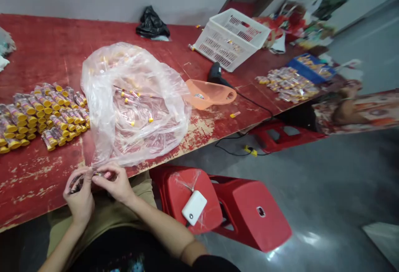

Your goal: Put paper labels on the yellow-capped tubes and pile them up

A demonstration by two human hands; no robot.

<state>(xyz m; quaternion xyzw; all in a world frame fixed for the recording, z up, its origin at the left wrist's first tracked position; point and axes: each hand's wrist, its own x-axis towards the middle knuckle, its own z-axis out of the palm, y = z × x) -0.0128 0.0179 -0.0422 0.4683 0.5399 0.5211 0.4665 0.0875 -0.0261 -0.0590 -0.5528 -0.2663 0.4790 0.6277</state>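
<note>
At the table's front edge, my left hand point(81, 199) curls around something dark and shiny, too small and covered to name. Close beside it, my right hand point(116, 184) pinches a small item with a pinkish end; the fingers hide most of it. Just beyond my hands lies a large clear plastic bag point(99, 114), its mouth spread wide, with several yellow-capped tubes point(129, 97) inside. To the left, many wrapped tubes with yellow caps point(40, 110) are stacked in rows, caps facing me.
On the red table point(46, 56) are an orange scoop point(215, 91), a white basket point(230, 39), a black bag point(152, 23) and a loose tube point(235, 114). Red stools point(262, 218) stand at right, one bearing a white device point(194, 207). A person's arm point(346, 112) reaches in at far right.
</note>
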